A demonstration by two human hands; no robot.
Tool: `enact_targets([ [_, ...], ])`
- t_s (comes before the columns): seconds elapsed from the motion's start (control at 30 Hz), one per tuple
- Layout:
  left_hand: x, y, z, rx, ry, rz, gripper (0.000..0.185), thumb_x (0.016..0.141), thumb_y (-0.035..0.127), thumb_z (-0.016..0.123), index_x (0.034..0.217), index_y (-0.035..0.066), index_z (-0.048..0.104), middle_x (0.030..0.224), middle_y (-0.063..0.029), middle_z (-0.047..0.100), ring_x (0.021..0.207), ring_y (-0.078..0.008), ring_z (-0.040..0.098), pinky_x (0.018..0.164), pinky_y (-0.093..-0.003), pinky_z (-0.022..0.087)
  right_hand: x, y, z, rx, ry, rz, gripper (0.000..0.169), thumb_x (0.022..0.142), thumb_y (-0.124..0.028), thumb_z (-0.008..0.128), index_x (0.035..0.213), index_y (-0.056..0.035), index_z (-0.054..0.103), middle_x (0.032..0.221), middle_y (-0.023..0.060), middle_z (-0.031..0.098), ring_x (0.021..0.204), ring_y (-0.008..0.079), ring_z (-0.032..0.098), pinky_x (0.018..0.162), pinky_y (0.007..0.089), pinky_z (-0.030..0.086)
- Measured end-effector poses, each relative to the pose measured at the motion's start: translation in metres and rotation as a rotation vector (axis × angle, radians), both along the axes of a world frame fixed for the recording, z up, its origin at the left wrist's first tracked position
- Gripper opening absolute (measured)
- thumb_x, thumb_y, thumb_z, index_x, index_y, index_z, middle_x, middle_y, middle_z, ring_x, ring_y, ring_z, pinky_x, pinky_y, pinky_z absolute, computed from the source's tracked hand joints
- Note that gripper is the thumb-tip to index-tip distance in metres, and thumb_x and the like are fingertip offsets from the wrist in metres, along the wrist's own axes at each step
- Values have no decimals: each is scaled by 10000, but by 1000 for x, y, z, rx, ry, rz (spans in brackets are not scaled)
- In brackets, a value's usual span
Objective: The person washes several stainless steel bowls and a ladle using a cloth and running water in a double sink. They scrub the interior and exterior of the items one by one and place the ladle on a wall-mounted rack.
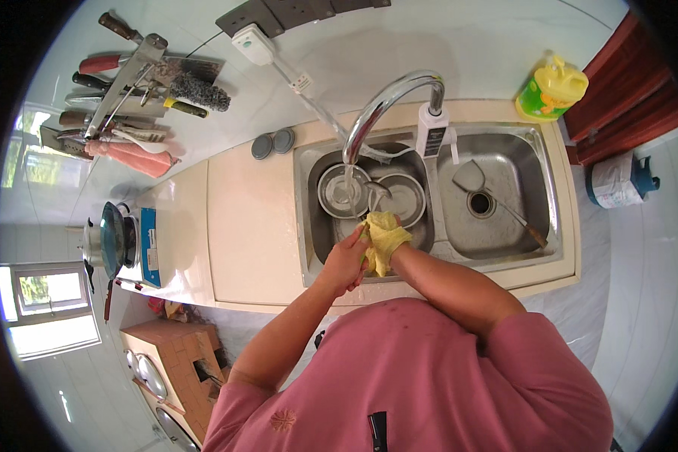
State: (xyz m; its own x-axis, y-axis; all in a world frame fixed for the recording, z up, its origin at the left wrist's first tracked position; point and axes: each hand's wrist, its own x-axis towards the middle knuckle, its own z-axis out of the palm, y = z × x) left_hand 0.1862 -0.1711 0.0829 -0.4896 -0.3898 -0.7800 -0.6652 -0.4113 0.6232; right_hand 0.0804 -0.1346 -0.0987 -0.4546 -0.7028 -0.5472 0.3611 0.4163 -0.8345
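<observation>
My left hand is closed around something slim and green, mostly hidden, at the front of the left sink basin. Against it, my right hand grips a yellow cloth that covers most of the fingers. Water runs from the chrome faucet into a metal bowl in that basin. Beside this bowl is a second metal bowl, with a metal spoon or ladle lying across its left edge.
A spatula with a wooden handle end lies in the right basin. Behind it stands a yellow jug. Two grey round lids sit on the counter. A wall rack holds knives and a scrub brush. Pans stand at far left.
</observation>
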Motion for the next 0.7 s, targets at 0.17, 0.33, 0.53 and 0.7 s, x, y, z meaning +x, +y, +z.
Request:
enact_targets([
  [0.17, 5, 17, 27, -75, -46, -129, 566, 1050, 323, 425, 1578, 156, 306, 662, -24, 499, 376, -112, 374, 335, -288, 294, -33, -5, -25, 51, -340, -183, 222, 986, -254, 516, 938, -91, 660, 843, 82, 690, 737, 256, 696, 577, 417, 545],
  [0.33, 11, 17, 16, -73, -17, -114, 576, 1052, 339, 425, 1578, 139, 303, 647, -19, 484, 365, -114, 366, 331, -283, 296, -25, -6, -12, -57, -408, -386, 230, 988, -267, 515, 917, -96, 651, 833, 103, 689, 689, 264, 686, 528, 405, 531],
  [0.53, -3, 12, 1, -2, -1, 19, 551, 1066, 435, 397, 1568, 214, 337, 647, -20, 502, 367, -112, 374, 324, -281, 279, -15, -3, 8, -4, -677, -350, 233, 980, -260, 512, 892, -92, 647, 763, 110, 671, 631, 281, 652, 514, 463, 499],
  [0.7, -6, -2, -24, 81, 26, 101, 534, 1065, 474, 386, 1555, 263, 360, 654, -22, 513, 372, -119, 377, 326, -297, 275, -4, 9, 20, -38, -351, 41, 257, 964, -300, 531, 888, -86, 651, 730, 107, 657, 578, 273, 634, 491, 455, 492],
])
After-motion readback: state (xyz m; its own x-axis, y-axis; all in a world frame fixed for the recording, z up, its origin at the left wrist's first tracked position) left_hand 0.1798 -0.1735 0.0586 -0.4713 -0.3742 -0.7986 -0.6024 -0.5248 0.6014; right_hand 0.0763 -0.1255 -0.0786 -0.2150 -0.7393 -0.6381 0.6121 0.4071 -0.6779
